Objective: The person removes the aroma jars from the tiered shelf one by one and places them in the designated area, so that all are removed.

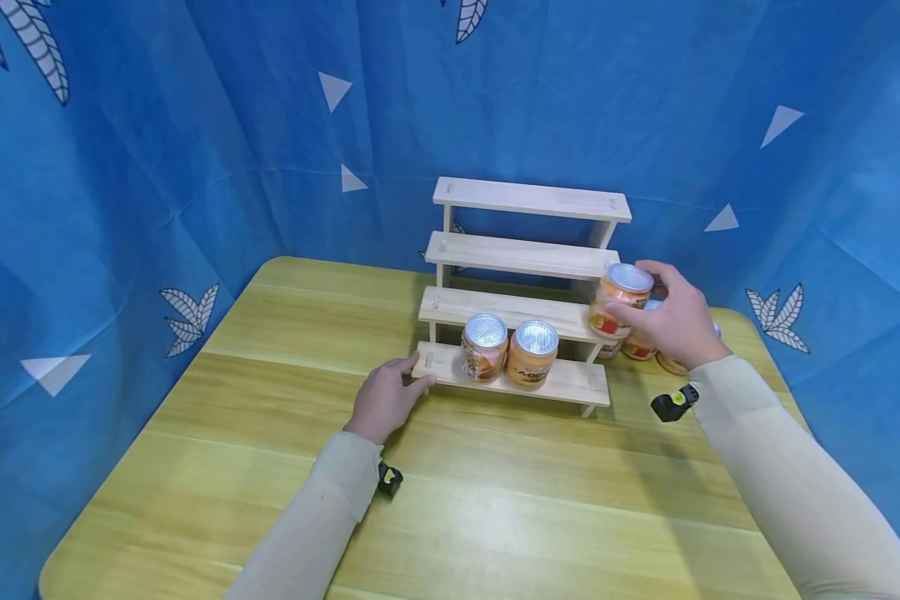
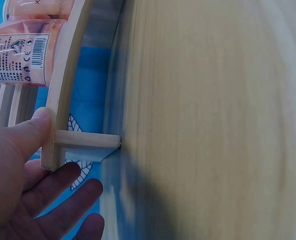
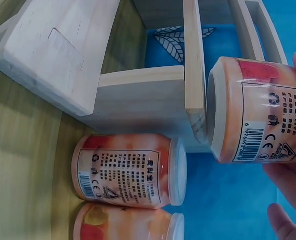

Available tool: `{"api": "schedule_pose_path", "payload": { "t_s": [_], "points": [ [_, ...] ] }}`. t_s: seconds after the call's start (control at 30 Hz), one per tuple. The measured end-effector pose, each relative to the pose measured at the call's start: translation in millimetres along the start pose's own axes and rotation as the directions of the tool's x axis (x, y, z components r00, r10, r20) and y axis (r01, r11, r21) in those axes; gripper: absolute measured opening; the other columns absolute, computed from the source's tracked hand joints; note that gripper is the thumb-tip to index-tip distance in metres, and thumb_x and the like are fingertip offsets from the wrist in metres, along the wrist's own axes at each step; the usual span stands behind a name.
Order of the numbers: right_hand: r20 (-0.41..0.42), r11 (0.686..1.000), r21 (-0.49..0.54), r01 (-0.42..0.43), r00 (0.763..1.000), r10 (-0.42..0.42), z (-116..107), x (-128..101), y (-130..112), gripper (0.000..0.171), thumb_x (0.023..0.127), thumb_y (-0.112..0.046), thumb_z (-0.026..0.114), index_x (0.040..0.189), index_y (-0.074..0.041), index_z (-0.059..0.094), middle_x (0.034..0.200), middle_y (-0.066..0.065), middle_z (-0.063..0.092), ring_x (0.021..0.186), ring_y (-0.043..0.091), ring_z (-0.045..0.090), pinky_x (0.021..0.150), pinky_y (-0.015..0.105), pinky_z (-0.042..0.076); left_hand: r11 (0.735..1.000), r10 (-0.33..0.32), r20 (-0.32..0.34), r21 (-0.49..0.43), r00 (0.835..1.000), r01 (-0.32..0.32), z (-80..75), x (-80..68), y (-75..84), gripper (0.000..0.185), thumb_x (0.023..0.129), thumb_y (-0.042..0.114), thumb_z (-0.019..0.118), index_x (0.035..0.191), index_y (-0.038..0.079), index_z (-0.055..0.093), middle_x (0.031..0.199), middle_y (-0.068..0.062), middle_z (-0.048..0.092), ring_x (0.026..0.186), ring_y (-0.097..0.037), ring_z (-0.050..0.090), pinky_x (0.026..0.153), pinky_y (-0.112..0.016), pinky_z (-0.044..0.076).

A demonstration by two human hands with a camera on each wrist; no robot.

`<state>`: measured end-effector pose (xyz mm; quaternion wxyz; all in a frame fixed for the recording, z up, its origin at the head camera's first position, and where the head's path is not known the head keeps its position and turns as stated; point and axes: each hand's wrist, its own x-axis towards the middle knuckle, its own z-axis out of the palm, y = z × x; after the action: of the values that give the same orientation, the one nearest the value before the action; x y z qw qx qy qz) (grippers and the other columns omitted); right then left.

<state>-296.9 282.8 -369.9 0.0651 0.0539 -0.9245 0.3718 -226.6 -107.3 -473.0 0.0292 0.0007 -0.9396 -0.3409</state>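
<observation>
A pale wooden rack with stepped shelves (image 1: 498,307) stands on the table. My left hand (image 1: 386,398) holds the left end of its lowest shelf (image 1: 577,379), thumb on the board's upper face and the other fingers below. Two orange jars, one (image 1: 483,354) left of the other (image 1: 531,362), stand side by side on that shelf. My right hand (image 1: 682,321) grips another orange jar (image 3: 263,110) by its lidded upper part. This jar is upright at the right end of the second shelf from the bottom; whether its base touches the board I cannot tell.
More orange jars (image 3: 120,170) stand on the table (image 1: 217,433) to the right of the rack, partly hidden by my right hand in the head view. A blue patterned curtain (image 1: 270,100) hangs behind and at both sides of the table.
</observation>
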Motion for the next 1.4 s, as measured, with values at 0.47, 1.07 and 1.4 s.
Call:
{"api": "schedule_pose_path", "payload": {
  "t_s": [0.47, 1.07, 1.4],
  "points": [
    [-0.043, 1.000, 0.000, -0.002, 0.999, 0.002, -2.5, -5.0, 8.3, 0.090, 0.072, -0.057, 0.068, 0.142, -0.018, 0.028, 0.132, 0.012, 0.043, 0.112, 0.030, 0.045, 0.084, 0.049, 0.047, 1.000, 0.003, -0.001, 0.007, 1.000, -0.003, 0.7, 0.8, -0.9, 0.060, 0.082, 0.047, 0.063, 0.132, 0.018, 0.049, 0.129, -0.008, 0.054, 0.120, -0.026, 0.049, 0.099, -0.042, 0.041],
    [-0.079, 0.998, 0.033, -0.056, 0.995, 0.058, -5.5, -10.5, 16.6, 0.092, 0.073, -0.055, 0.068, 0.142, -0.014, 0.023, 0.133, 0.013, 0.038, 0.115, 0.031, 0.042, 0.085, 0.049, 0.048, 1.000, 0.005, -0.010, 0.026, 1.000, -0.005, 3.1, 3.1, -2.2, 0.059, 0.082, 0.047, 0.063, 0.132, 0.018, 0.049, 0.129, -0.007, 0.055, 0.120, -0.025, 0.050, 0.099, -0.041, 0.041],
    [-0.090, 0.996, 0.047, -0.070, 0.993, 0.074, -6.7, -10.1, 23.3, 0.091, 0.074, -0.055, 0.067, 0.142, -0.013, 0.023, 0.132, 0.014, 0.038, 0.114, 0.032, 0.043, 0.087, 0.053, 0.046, 1.000, 0.010, -0.002, 0.026, 1.000, -0.010, 2.2, 3.7, -2.9, 0.060, 0.081, 0.048, 0.063, 0.132, 0.018, 0.050, 0.129, -0.007, 0.054, 0.120, -0.026, 0.049, 0.099, -0.042, 0.041]
  ]
}}
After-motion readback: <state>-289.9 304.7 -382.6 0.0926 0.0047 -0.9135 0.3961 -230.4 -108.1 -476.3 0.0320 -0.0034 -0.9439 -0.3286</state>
